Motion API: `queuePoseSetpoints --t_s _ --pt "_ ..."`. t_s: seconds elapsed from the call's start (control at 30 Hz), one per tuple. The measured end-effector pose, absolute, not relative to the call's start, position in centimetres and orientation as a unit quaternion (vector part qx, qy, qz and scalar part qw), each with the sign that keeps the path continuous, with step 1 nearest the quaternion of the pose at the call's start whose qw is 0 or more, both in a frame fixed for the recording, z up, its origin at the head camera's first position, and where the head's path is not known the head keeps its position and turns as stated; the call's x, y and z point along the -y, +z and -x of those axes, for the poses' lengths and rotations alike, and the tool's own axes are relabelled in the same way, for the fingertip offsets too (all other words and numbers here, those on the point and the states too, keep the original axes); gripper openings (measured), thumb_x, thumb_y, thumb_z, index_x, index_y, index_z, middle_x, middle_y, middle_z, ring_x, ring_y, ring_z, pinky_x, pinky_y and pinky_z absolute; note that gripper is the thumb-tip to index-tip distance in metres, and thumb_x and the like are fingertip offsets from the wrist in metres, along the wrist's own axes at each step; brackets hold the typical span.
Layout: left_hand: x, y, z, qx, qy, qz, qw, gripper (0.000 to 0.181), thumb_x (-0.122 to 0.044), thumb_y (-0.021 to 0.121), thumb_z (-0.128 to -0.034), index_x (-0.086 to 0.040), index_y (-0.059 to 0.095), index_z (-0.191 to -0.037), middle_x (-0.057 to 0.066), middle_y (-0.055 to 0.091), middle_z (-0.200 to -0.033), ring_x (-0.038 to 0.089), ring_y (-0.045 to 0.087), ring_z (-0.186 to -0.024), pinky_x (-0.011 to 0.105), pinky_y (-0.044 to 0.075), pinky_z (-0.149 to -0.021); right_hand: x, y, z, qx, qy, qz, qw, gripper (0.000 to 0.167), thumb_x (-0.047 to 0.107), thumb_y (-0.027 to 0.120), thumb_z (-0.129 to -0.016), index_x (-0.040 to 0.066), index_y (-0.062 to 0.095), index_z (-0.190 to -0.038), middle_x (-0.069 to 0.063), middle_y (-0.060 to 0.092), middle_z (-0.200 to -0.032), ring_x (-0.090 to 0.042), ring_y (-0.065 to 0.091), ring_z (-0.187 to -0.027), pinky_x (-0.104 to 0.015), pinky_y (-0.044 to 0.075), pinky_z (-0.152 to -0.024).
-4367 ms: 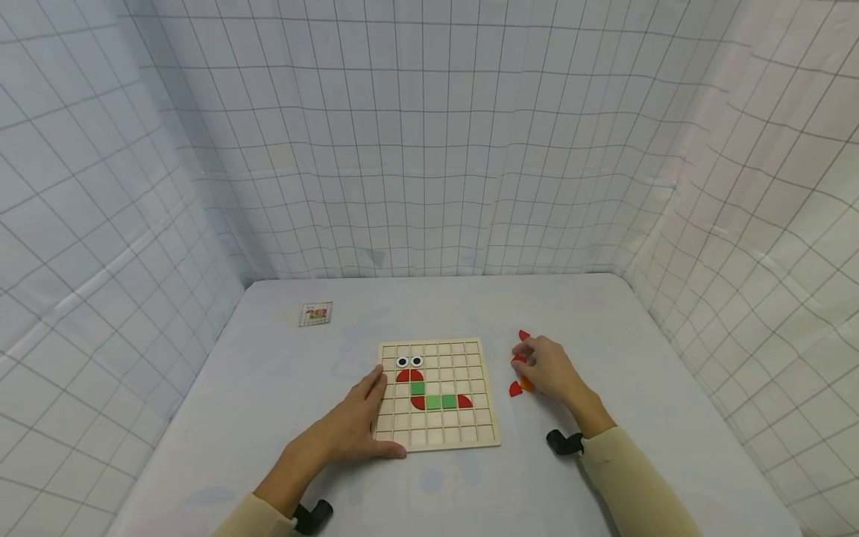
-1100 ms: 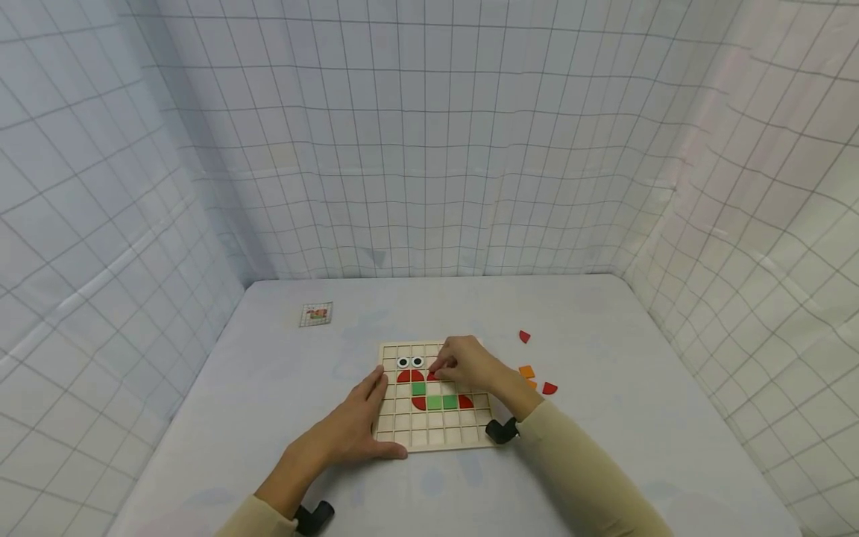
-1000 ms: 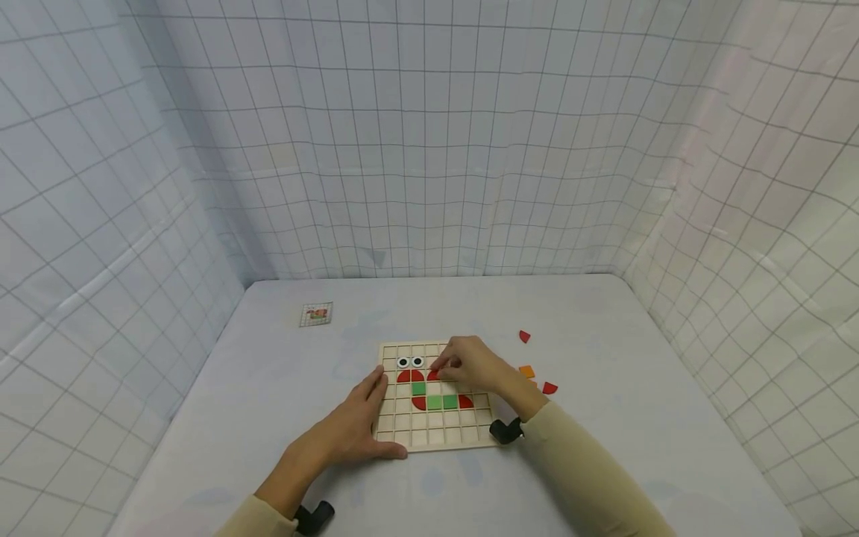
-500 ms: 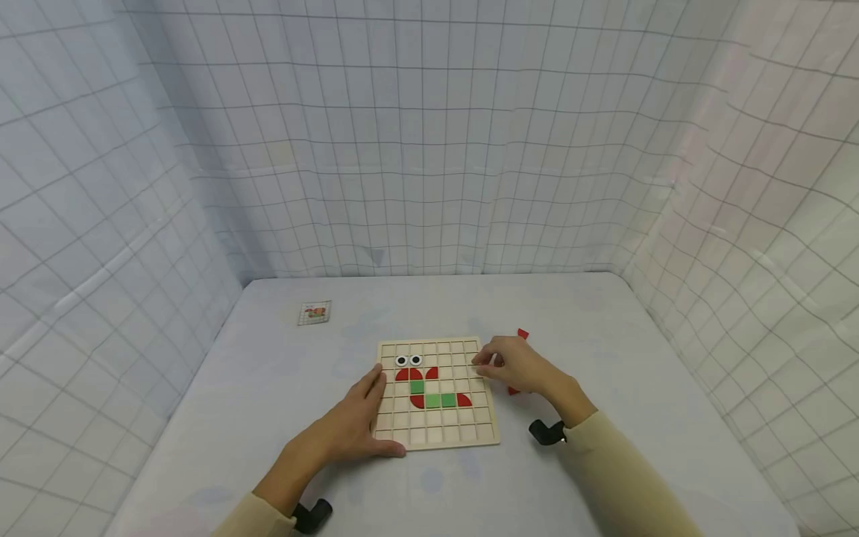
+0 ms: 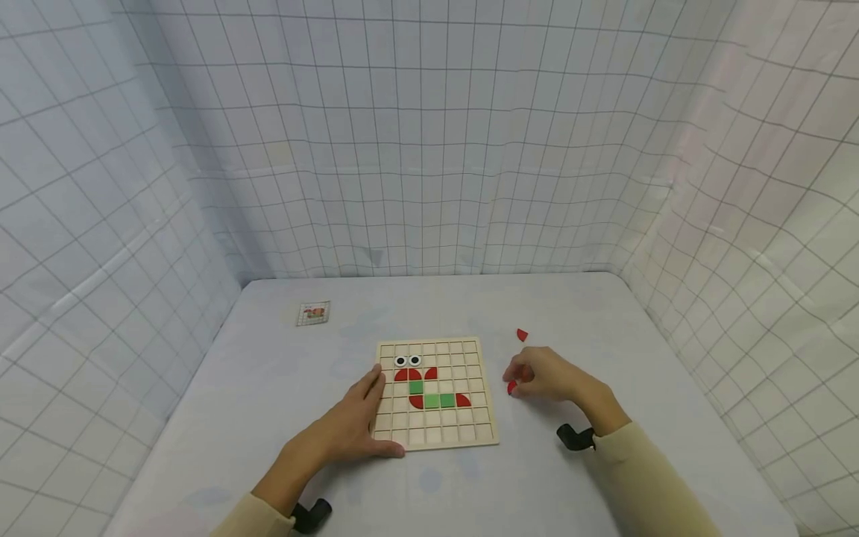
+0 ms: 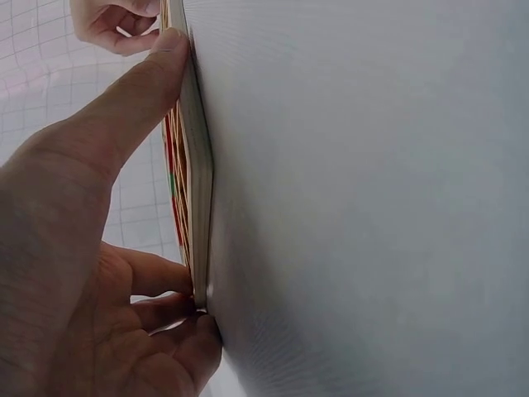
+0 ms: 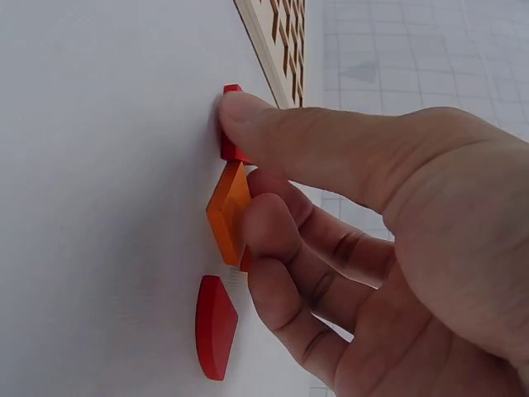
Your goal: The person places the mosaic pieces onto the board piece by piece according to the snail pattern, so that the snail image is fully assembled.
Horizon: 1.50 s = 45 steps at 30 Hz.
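One wooden grid board (image 5: pixel 434 435) lies well in from the tabletop's (image 5: pixel 429 503) far edge; the left hand (image 5: pixel 350 426), spread, touches its left and near edges; beyond its right edge, the right hand's (image 5: pixel 552 375) thumb touches a red quarter-circle tile (image 7: pixel 231 149) beside an orange tile (image 7: pixel 226 215); whether it pinches, I cannot tell

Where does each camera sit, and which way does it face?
Head: on the head, facing forward and down at the grid board; left hand and right hand show.
Left wrist: worn there, facing the board's edge; left fingers and part of the right hand show.
Right wrist: worn there, facing coloured pieces; right fingers show.
Wrist views share the board.
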State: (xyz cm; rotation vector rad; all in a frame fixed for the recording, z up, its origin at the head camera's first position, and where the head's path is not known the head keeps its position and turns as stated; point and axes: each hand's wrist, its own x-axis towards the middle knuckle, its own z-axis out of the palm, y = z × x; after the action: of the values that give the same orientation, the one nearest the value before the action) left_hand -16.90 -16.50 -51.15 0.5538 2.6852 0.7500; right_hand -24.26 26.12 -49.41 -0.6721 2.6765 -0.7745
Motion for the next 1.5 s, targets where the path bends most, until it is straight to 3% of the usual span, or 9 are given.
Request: queuePoseSetpoints --t_s 0.13,0.27,0.7,0.9,1.13,1.33,1.5 --pt "16.5 -51.1 16.9 -0.935 0.259 -0.192 0.15 0.149 -0.068 0.099 -0.0855 0.007 0.016 -0.183 0.026 0.009 -0.196 0.052 0.02 -0.181 0.068 0.037 -0.141 -26.2 -49.5 24.2 -0.924 -0.272 0.233 0.131 0.01 0.014 0.092 -0.102 0.019 0.087 -0.109 0.007 0.079 -0.105 -0.012 0.064 -0.098 -0.03 0.058 -0.09" --pt "16.5 -51.1 16.9 -0.933 0.263 -0.193 0.151 0.149 -0.068 0.099 -0.0856 0.008 0.016 -0.183 0.026 0.01 -0.196 0.052 0.02 -0.181 0.068 0.036 -0.141 -26.1 -49.7 24.2 -0.923 -0.278 0.229 0.133 0.01 0.014 0.092 -0.102 0.018 0.085 -0.107 0.006 0.079 -0.101 -0.011 0.064 -0.094 -0.028 0.057 -0.086" --pt "16.6 -51.0 16.9 -0.932 0.265 -0.196 0.148 0.149 -0.067 0.099 -0.0861 0.008 0.015 -0.183 0.027 0.009 -0.196 0.053 0.02 -0.181 0.068 0.037 -0.141 -25.9 -50.4 24.3 -0.916 -0.305 0.227 0.127 0.018 0.011 0.092 -0.102 0.018 0.075 -0.1 0.008 0.074 -0.091 -0.011 0.065 -0.086 -0.025 0.057 -0.083" --pt "16.6 -51.1 16.9 -0.932 0.264 -0.197 0.149 0.148 -0.067 0.099 -0.0863 0.008 0.015 -0.183 0.027 0.009 -0.196 0.053 0.02 -0.181 0.068 0.036 -0.141 -25.9 -50.7 24.1 -0.917 -0.317 0.227 0.09 0.014 0.011 0.09 -0.103 0.018 0.078 -0.106 0.01 0.078 -0.096 -0.008 0.068 -0.088 -0.024 0.059 -0.086" --pt "16.6 -51.2 16.9 -0.932 0.263 -0.2 0.148 0.148 -0.067 0.099 -0.0866 0.008 0.014 -0.183 0.027 0.009 -0.196 0.053 0.02 -0.181 0.068 0.037 -0.141 -25.5 -50.5 23.6 -0.908 -0.347 0.229 0.046 0.02 0.0 0.086 -0.102 0.019 0.081 -0.106 0.004 0.085 -0.108 -0.008 0.074 -0.093 -0.024 0.063 -0.083" --pt "16.6 -51.2 17.0 -0.932 0.261 -0.203 0.147 0.148 -0.067 0.099 -0.087 0.009 0.014 -0.183 0.028 0.009 -0.195 0.054 0.021 -0.181 0.069 0.037 -0.14 -24.6 -50.5 23.2 -0.9 -0.364 0.238 0.019 0.014 0.005 0.089 -0.103 0.017 0.084 -0.108 0.006 0.087 -0.108 -0.009 0.081 -0.1 -0.025 0.068 -0.094" --pt "16.6 -51.3 17.0 -0.932 0.261 -0.204 0.146 0.148 -0.067 0.098 -0.087 0.009 0.014 -0.183 0.028 0.009 -0.195 0.054 0.02 -0.181 0.069 0.037 -0.14 -23.6 -50.6 23.0 -0.887 -0.383 0.256 0.004 0.011 0.006 0.088 -0.104 0.015 0.085 -0.112 0.003 0.088 -0.112 -0.011 0.084 -0.102 -0.026 0.069 -0.096"
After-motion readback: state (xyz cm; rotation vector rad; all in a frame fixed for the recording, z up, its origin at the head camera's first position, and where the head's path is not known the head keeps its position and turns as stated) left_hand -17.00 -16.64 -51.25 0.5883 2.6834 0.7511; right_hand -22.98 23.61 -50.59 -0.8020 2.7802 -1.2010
